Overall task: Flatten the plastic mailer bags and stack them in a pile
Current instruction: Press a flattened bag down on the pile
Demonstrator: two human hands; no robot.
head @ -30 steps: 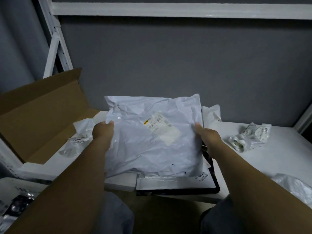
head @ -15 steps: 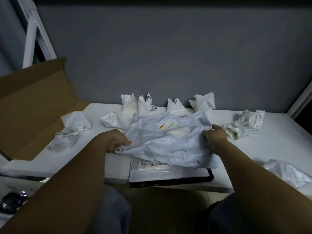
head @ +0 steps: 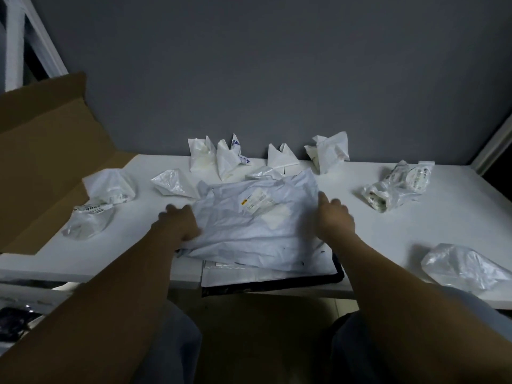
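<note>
Left hand curls round the near-left edge of the white mailer bag; right hand lies straight-fingered on its right edge. The bag sits atop the pile at the table front. Crumpled bags lie scattered around. Cardboard box stands open at left; I cannot tell its contents.
</note>
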